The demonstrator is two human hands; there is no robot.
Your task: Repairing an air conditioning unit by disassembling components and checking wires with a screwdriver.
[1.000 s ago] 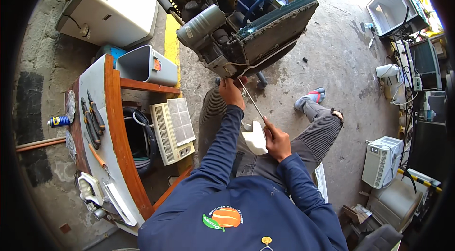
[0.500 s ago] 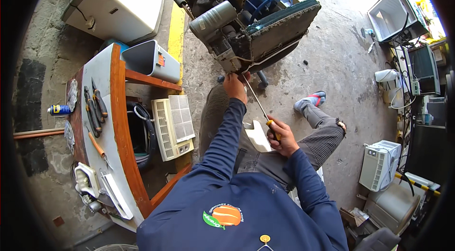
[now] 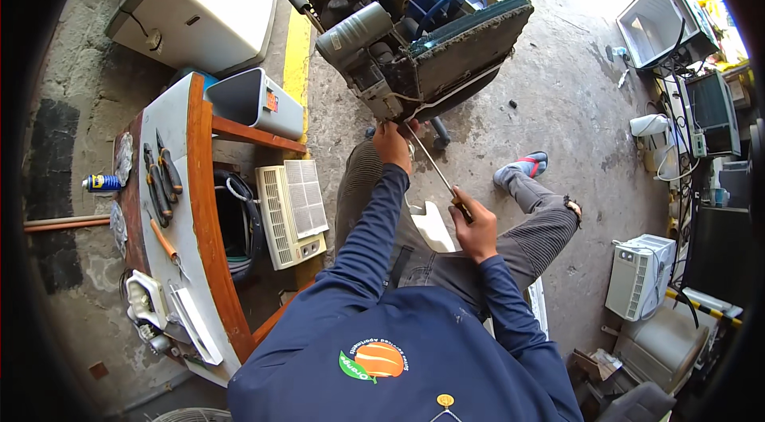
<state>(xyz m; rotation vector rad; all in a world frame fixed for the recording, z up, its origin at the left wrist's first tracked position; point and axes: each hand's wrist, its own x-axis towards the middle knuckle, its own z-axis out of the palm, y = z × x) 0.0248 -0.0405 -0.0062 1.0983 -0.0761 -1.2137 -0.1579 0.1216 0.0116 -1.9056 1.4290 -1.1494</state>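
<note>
My right hand (image 3: 475, 224) is wrapped round the handle of a long screwdriver (image 3: 431, 164) with a thin metal shaft. The shaft slants up and left to the lower corner of an opened air conditioner unit (image 3: 466, 63), which has a dusty coil, a blue fan wheel and a grey cylinder. At that corner my left hand (image 3: 391, 143) is closed, fingers bent against the unit beside the screwdriver's tip. What those fingers pinch is hidden. Below, between my legs, lies a white curved plastic piece (image 3: 433, 227).
To the left stands a workbench (image 3: 203, 215) with pliers (image 3: 158, 187), an orange-handled tool (image 3: 164, 242) and a blue spray can (image 3: 102, 183). A beige air conditioner front panel (image 3: 288, 215) leans beside it, near a grey bin (image 3: 275, 107). Another air conditioner (image 3: 639, 278) sits at right.
My right hand has turned on the screwdriver handle, its back now facing up, and moved slightly up. The opened unit and my left hand appear shifted slightly left.
</note>
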